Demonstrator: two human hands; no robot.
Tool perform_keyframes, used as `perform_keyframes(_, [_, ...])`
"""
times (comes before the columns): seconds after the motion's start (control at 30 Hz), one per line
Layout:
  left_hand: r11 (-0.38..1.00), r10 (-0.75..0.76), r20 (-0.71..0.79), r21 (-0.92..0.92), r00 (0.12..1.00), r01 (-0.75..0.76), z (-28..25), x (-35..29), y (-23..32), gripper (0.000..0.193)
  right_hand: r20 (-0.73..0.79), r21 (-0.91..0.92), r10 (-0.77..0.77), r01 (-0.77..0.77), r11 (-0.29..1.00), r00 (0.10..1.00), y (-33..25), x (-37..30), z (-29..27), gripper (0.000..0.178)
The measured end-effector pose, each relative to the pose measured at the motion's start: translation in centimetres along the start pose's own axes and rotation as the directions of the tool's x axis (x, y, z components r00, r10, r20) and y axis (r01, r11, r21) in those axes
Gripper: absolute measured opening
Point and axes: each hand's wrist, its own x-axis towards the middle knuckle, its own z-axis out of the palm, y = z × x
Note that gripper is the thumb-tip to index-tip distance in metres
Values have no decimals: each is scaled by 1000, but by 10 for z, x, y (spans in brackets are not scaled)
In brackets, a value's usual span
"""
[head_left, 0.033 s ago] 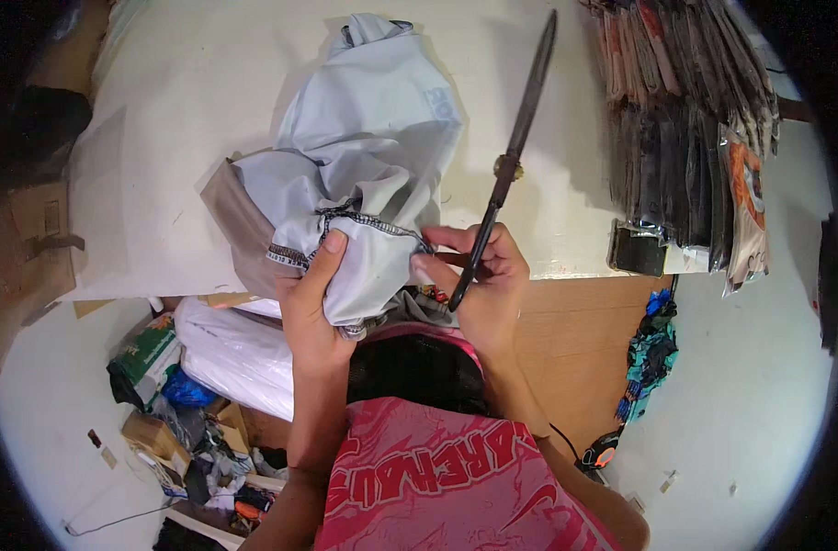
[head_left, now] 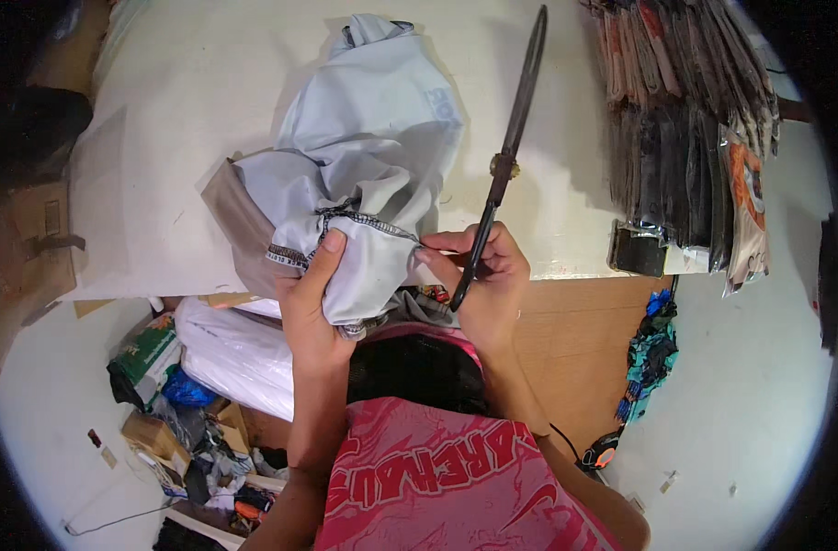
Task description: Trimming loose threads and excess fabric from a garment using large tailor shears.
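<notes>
A light grey garment [head_left: 368,129] lies inside out near the table's front edge, its black-and-white overlocked seam [head_left: 373,223] turned up. My left hand [head_left: 313,303] is closed on its near part, with the thumb pressed on the cloth just under the seam. Long dark scissors [head_left: 503,170] rest in my right hand [head_left: 488,280], blades pointing up and away, the handles partly hidden by the fingers. The thumb and forefinger of that same hand pinch at the seam's right end. Whether a loose thread is between them is too small to tell.
Stacked garments in clear packets [head_left: 676,119] stand along the table's right side, beside a small black box [head_left: 638,250]. Below the table, a white plastic-wrapped bundle [head_left: 235,354] and cluttered cartons [head_left: 157,441] lie left. A dark teal cloth item [head_left: 651,354] hangs at right.
The scissors' blades have tilted slightly to the left. My right fingertips have shifted a little at the seam's end. The left hand and the garment look almost unmoved.
</notes>
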Motion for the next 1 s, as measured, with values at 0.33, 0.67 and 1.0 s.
perform_keyframes(0.33, [1000, -4, -129, -17, 992, 2, -16, 16, 4, 37, -4, 131, 59, -57, 990, 998, -12, 15, -14, 19])
perform_keyframes(0.67, [999, 30, -80, 37, 996, -27, -7, 14, 6, 23, -64, -4, 139, -139, 990, 988, -14, 10, -19, 23])
perform_keyframes(1.0, [998, -21, -55, 55, 998, 24, 1, -5, -3, 41, 10, 86, 20, -20, 996, 1000, -14, 6, -13, 25])
